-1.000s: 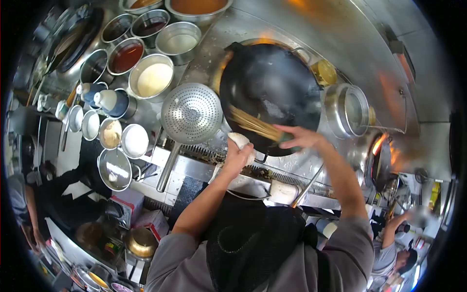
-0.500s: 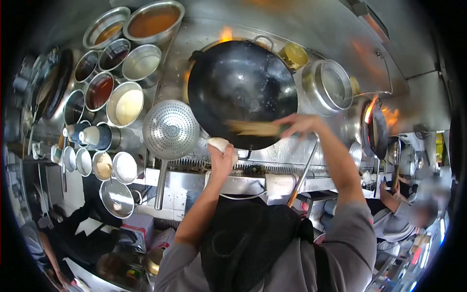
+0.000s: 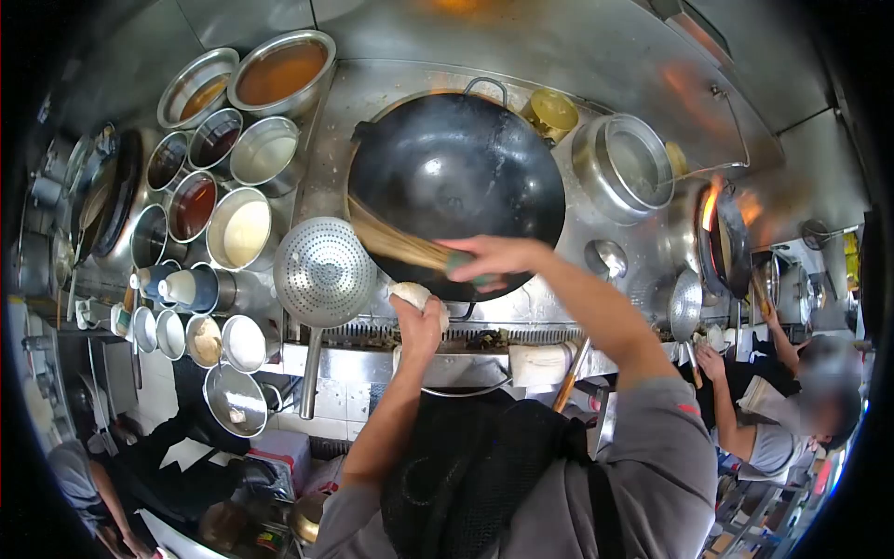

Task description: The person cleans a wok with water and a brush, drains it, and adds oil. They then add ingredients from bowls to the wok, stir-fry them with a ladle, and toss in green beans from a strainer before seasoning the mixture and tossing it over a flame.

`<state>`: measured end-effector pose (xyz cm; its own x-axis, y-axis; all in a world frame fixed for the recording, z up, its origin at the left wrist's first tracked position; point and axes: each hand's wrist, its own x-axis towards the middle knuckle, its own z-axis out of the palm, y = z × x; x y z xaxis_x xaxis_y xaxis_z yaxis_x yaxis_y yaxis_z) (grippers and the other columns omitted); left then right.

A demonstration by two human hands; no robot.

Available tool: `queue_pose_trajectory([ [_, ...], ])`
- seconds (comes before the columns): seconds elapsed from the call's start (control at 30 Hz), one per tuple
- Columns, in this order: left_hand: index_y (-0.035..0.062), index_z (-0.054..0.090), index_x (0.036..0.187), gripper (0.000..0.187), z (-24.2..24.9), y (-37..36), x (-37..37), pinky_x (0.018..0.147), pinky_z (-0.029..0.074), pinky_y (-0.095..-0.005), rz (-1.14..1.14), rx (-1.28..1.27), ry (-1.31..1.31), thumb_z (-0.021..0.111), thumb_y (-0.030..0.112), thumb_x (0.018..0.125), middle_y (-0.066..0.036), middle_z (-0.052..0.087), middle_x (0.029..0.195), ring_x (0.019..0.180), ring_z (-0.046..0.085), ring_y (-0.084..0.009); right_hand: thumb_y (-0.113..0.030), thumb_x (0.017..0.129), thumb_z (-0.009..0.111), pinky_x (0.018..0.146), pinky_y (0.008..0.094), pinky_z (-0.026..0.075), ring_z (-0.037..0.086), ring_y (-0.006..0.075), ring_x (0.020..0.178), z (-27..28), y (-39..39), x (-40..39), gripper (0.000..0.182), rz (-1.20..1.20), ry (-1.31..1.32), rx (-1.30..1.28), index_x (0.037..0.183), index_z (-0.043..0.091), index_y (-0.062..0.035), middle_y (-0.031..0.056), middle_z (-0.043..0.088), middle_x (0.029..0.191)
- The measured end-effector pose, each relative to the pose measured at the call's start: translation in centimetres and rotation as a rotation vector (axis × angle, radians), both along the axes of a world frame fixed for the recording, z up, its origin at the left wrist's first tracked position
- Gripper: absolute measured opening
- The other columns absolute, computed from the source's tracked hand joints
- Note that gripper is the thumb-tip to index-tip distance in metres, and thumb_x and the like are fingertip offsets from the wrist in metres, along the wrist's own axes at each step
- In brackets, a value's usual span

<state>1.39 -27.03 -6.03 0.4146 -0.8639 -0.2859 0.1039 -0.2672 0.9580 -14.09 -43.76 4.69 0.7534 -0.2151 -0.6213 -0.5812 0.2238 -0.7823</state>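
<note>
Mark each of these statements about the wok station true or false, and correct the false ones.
1. The right hand holds a bamboo brush inside the wok. True.
2. The left hand is bare on the wok's rim. False: it grips a white cloth at the wok's near edge.
3. The perforated strainer lies left of the wok. True.
4. The wok is full of noodles. False: its dark inside shows only a wet sheen, no food.
5. Flames show at the burner on the right. True.
6. The round containers at left are all lidded. False: they stand open, with sauces and powders showing.
</note>
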Motion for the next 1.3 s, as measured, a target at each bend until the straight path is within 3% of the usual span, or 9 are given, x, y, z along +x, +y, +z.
queue_pose_trajectory([
  [0.23,-0.0044,0.032,0.130,0.053,0.3,0.0,-0.6,0.090,0.047,-0.0379,0.031,-0.059,-0.103,0.059,0.011,0.088,-0.020,0.052,0.116,0.103,0.055,-0.0266,-0.039,0.080,0.073,0.074,0.0460,0.058,0.070,0.0399,0.087,-3.7,-4.7,-7.6,0.068,-0.619,0.624,-1.228,0.139,0.050,-0.0142,0.0211,0.072,0.100],
  [0.33,-0.0066,0.033,0.128,0.051,2.1,0.4,-0.7,0.095,0.044,-0.0395,0.042,-0.029,-0.035,0.059,0.012,0.088,-0.022,0.052,0.116,0.106,0.055,-0.0301,-0.043,0.080,0.072,0.078,0.0454,0.058,0.069,0.0398,0.091,-3.4,1.4,-4.2,0.076,0.083,0.299,-0.961,0.144,0.045,-0.0136,0.0258,0.066,0.114],
  [0.43,-0.0067,0.033,0.127,0.050,1.3,0.1,-0.6,0.096,0.043,-0.0396,0.043,-0.053,0.029,0.060,0.013,0.089,-0.023,0.052,0.117,0.107,0.054,-0.0305,-0.039,0.081,0.076,0.063,0.0329,0.058,0.064,0.0196,0.088,1.9,0.5,-7.1,0.082,0.059,0.282,0.025,0.152,0.039,-0.0269,0.0097,0.065,0.120],
  [0.5,-0.0051,0.033,0.128,0.051,0.6,0.4,-0.6,0.095,0.045,-0.0378,0.023,-0.082,0.015,0.060,0.013,0.089,-0.022,0.052,0.118,0.107,0.054,-0.0278,-0.040,0.080,0.077,0.063,0.0358,0.059,0.063,0.0203,0.089,5.3,-4.8,-11.8,0.080,0.029,0.644,-0.116,0.151,0.042,-0.0266,0.0065,0.064,0.122],
  [0.57,-0.0084,0.035,0.124,0.048,0.6,0.2,-0.7,0.098,0.041,-0.0425,0.036,-0.075,-0.112,0.060,0.015,0.089,-0.025,0.052,0.115,0.105,0.054,-0.0343,-0.039,0.081,0.076,0.088,0.0432,0.056,0.065,0.0383,0.108,7.5,-7.4,-13.5,0.077,-0.030,0.927,-1.084,0.148,0.044,-0.0191,0.0156,0.060,0.135],
  [0.77,-0.0065,0.032,0.126,0.048,-0.3,0.3,-1.1,0.097,0.043,-0.0395,0.014,-0.079,-0.172,0.059,0.012,0.090,-0.022,0.051,0.118,0.107,0.054,-0.0288,-0.031,0.093,0.066,0.103,0.0444,0.044,0.054,0.0426,0.125,3.4,-9.3,-5.5,0.072,-1.333,0.011,-1.997,0.147,0.035,0.0051,0.0330,0.050,0.138],
  [0.97,-0.0080,0.034,0.124,0.045,0.2,0.1,-1.0,0.096,0.043,-0.0385,-0.004,-0.052,-0.228,0.058,0.013,0.092,-0.023,0.052,0.118,0.108,0.054,-0.0280,-0.045,0.084,0.074,0.071,0.0381,0.058,0.069,0.0270,0.095,-0.4,0.7,1.5,0.085,-0.108,0.182,-0.362,0.153,0.036,-0.0133,0.0169,0.068,0.117],
  [1.1,-0.0096,0.034,0.128,0.053,-1.6,0.8,-1.1,0.101,0.039,-0.0432,0.018,-0.134,-0.142,0.060,0.022,0.093,-0.029,0.051,0.120,0.111,0.053,-0.0368,-0.044,0.085,0.074,0.072,0.0374,0.058,0.066,0.0235,0.096,2.8,-4.0,-7.0,0.070,0.135,0.245,-0.114,0.145,0.050,-0.0154,0.0146,0.059,0.133],
  [1.3,0.0005,0.035,0.136,0.051,-1.4,7.0,4.2,0.097,0.045,-0.0354,0.207,0.072,0.150,0.060,0.023,0.098,-0.013,0.053,0.123,0.113,0.053,-0.0218,-0.037,0.090,0.072,0.063,0.0322,0.055,0.066,0.0171,0.085,-2.6,-6.3,-15.8,0.066,-0.797,0.361,-1.814,0.144,0.047,-0.0101,0.0124,0.068,0.108],
])
